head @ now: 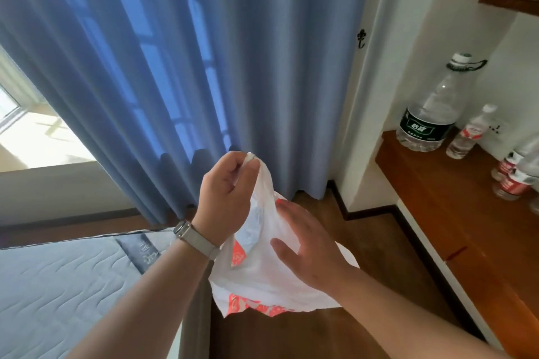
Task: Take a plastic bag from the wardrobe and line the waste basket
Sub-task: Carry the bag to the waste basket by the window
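Observation:
A white plastic bag (pixel 262 277) with orange-red print hangs in front of me at the frame's centre. My left hand (pixel 227 186), a watch on its wrist, is shut on one of the bag's handles and holds it up. My right hand (pixel 306 245) lies flat against the side of the bag, fingers spread, holding nothing. No waste basket or wardrobe shows in this view.
A blue curtain (pixel 204 67) fills the back, with a window (pixel 32 131) at left. A mattress (pixel 64 285) lies at lower left. A wooden desk (pixel 455 207) at right carries a large water bottle (pixel 428 114) and several small bottles. Wooden floor (pixel 379 242) lies below.

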A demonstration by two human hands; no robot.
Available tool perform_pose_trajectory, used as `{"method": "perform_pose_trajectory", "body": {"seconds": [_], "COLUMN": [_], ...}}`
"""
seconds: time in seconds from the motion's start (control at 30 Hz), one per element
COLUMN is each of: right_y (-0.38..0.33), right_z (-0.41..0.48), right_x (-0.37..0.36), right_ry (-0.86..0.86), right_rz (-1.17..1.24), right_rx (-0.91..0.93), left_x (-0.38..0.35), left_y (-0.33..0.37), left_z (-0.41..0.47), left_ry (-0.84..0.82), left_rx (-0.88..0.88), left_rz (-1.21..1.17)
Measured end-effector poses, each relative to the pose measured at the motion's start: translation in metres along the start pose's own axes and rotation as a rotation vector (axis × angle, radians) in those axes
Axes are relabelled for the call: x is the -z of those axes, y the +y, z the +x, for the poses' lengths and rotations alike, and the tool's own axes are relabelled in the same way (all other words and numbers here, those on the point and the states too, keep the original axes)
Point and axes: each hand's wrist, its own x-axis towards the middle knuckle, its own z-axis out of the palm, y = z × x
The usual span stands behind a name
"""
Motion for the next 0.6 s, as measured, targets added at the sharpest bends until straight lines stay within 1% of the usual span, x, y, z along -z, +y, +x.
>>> {"method": "perform_pose_trajectory", "body": {"seconds": [0.13, 0.3, 0.5, 0.6], "right_y": [-0.005, -0.008, 0.002, 0.013], "right_z": [0.059, 0.132, 0.229, 0.286], "right_x": [-0.012, -0.032, -0.059, -0.075], "right_ry": [0.005, -0.044, -0.113, -0.179], "right_rz": [0.028, 0.007, 0.049, 0.081], "right_rx": [0.013, 0.068, 0.191, 0.254], "left_x": [0.018, 0.046, 0.066, 0.075], "left_y": [-0.024, -0.059, -0.104, -0.127], "left_z": [0.048, 0.100, 0.163, 0.199], "left_ry": [0.016, 0.067, 0.156, 0.222], "left_rx": [0.001, 0.012, 0.016, 0.047], "left_rz": [0.003, 0.069, 0.184, 0.254]}}
